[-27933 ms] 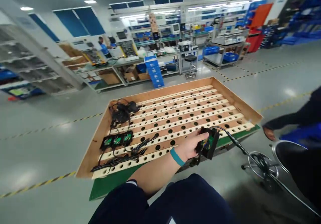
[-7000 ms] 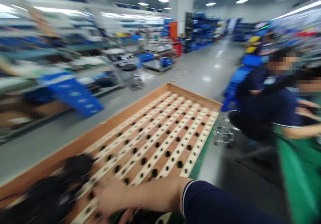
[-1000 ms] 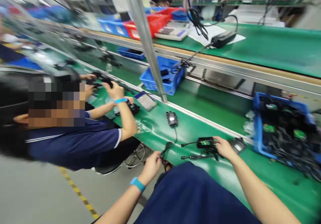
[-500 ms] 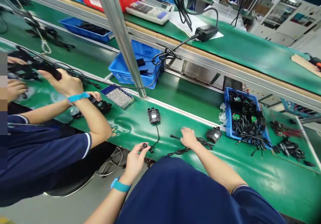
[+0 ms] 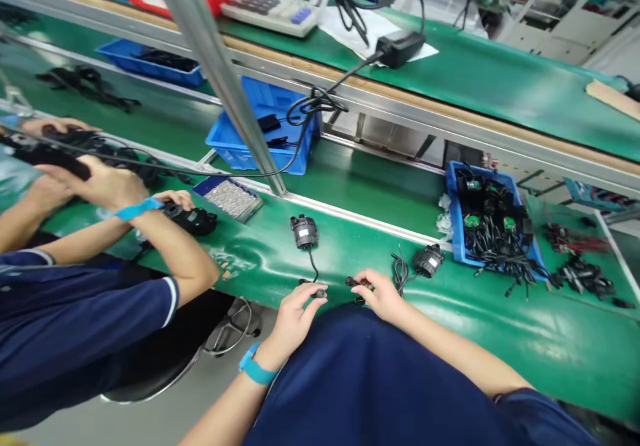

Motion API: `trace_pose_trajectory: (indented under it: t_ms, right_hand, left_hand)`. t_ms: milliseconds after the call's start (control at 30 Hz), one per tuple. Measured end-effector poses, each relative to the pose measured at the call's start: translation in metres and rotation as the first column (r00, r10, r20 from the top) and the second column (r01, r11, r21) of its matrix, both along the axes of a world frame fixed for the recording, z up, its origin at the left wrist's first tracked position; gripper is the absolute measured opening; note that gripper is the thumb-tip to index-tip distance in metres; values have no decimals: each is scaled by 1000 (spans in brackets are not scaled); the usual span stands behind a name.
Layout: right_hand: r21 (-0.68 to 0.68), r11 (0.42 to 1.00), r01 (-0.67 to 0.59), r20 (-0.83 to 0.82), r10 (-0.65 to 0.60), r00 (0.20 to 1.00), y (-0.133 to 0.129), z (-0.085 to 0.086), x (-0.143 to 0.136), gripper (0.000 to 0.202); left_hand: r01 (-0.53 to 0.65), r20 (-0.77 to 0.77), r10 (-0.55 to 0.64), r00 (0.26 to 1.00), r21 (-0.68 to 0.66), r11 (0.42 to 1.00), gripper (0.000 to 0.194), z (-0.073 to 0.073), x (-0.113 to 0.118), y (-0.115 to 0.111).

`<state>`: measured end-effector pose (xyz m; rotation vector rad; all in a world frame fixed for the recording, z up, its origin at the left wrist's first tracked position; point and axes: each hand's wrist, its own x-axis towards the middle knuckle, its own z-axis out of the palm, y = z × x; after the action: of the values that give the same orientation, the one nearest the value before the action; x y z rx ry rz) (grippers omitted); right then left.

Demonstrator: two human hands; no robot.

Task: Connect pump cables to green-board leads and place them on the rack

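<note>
My left hand (image 5: 300, 309) pinches a small round black cable connector (image 5: 319, 293) at the bench's near edge. From there a short cable (image 5: 313, 266) runs up to a black cylindrical device (image 5: 304, 231) with a white label. A little to the right, my right hand (image 5: 379, 294) is closed on another dark cable connector (image 5: 354, 282). The two connectors face each other, with a gap between them. Beyond my right hand lies a coiled black cable (image 5: 401, 269) beside a second labelled black device (image 5: 429, 260).
A blue bin (image 5: 457, 233) of cables and green boards stands at right. Small metal parts fill a tray (image 5: 240, 213) at left, near a metal post (image 5: 220, 73). A co-worker's arm (image 5: 170, 239) is close on my left. A black cable (image 5: 240, 174) hangs from the shelf.
My right hand has come left and toward me, closing on a cable connector. My left hand has moved right with its connector. The coiled cable has shifted, and the view has tilted slightly.
</note>
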<state>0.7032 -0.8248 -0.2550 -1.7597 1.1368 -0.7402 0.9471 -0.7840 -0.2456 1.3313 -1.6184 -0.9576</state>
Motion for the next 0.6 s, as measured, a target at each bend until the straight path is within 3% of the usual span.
trace_pose_trajectory:
  t_ms: [133,333,500,600]
  right_hand:
    - [-17,998,63,59,-61,996,13,23,-5,16]
    - [-83,996,11,39,-8,999,20,46,-8,24]
    - [-59,997,-44,-6,44,999,19,52,-2,28]
    - [-52,993,-103,-94,98,991,16,50,-1,28]
  left_hand:
    - [133,22,-131,991,-128,983,13,4,-18,-21]
    - [211,51,-206,977,-120,970,14,8,-31,-29]
    - [232,103,-221,970,-111,966,17,8,-28,-27]
    - [304,162,-292,943,-56,951,25,9,-22,-26]
